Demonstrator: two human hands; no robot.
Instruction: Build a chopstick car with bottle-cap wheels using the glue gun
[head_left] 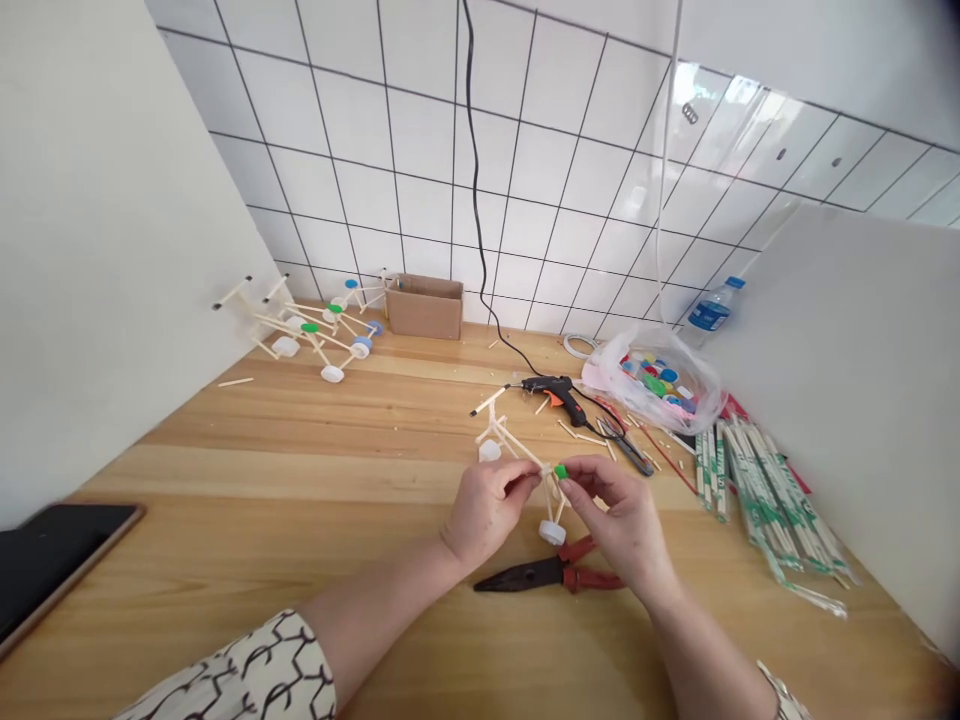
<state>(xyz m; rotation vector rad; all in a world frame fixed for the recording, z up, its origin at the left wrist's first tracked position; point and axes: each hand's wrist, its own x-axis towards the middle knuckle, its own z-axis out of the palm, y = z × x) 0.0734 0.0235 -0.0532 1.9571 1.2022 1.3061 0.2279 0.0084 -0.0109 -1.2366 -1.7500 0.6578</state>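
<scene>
A small tricycle model [517, 441] of pale wooden sticks stands in the middle of the table, with white bottle caps for wheels; one white cap [553, 532] shows at its near end. My left hand [491, 505] pinches the frame near its rear joint. Between the thumb and fingers of my right hand [619, 515] is a green bottle cap [561, 471], close beside that joint; whether it touches the frame I cannot tell. Just below the model lie red-handled pliers [536, 575]. Beyond it rests a black glue gun [555, 388], its nozzle near the model's handlebar.
Similar stick models [319, 330] stand at the back left beside a cardboard box [425, 306]. On the right are a plastic bag [694, 375] of coloured caps, packs of wrapped chopsticks [772, 490], cutters [634, 452] and stick scraps. A dark tablet [56, 550] lies far left.
</scene>
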